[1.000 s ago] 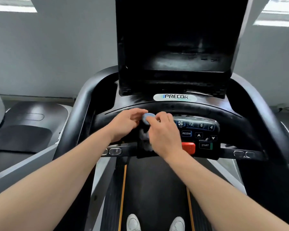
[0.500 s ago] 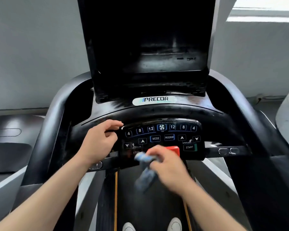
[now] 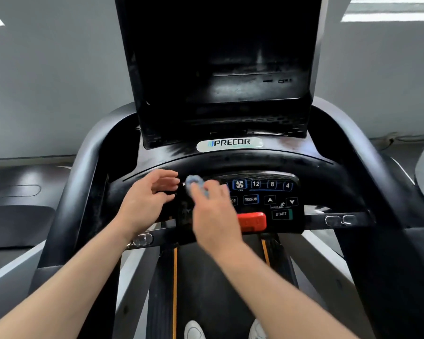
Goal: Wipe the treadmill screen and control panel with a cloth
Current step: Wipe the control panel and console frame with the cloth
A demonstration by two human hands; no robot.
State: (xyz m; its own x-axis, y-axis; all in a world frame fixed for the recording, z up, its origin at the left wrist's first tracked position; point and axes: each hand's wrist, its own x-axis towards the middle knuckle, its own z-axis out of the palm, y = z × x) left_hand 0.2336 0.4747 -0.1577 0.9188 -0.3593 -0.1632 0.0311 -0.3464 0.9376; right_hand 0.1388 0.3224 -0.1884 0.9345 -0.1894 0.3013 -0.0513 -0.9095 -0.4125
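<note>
Your right fingers [image 3: 206, 192] are curled round a small wad of blue cloth [image 3: 194, 183], which sticks out past the fingertips and sits against the upper left part of the control panel [image 3: 262, 199], just left of the fan key. The right hand [image 3: 214, 216] is smeared by motion, so I cannot tell exactly how the cloth is pinched, only that it is bunched up and not spread flat. Your left hand [image 3: 145, 204] is beside it, a small gap apart, with its fingers loosely curved and parted and nothing in them; it hovers over the dark left end of the console [image 3: 230, 160], and whether it touches the surface is not clear.

As to progress, you look to be in the middle of the panel step. The cloth is on the left keys, while the number keys, the program and arrow keys, the start key and the red stop bar [image 3: 251, 221] to the right lie uncovered, and I judge they are yet to be gone over. The big screen [image 3: 218, 69] above is dark and shows dull, streaky patches low down; whether that is residue, dust or reflection I cannot say, so treat the screen as not confirmed clean.

The panel is a wide, shallow band whose long axis runs left to right across the console, its face tilted up toward you. The screen stands above it, taller, leaning back, its face turned toward you as well. The wadded cloth has no clear long axis.
</note>
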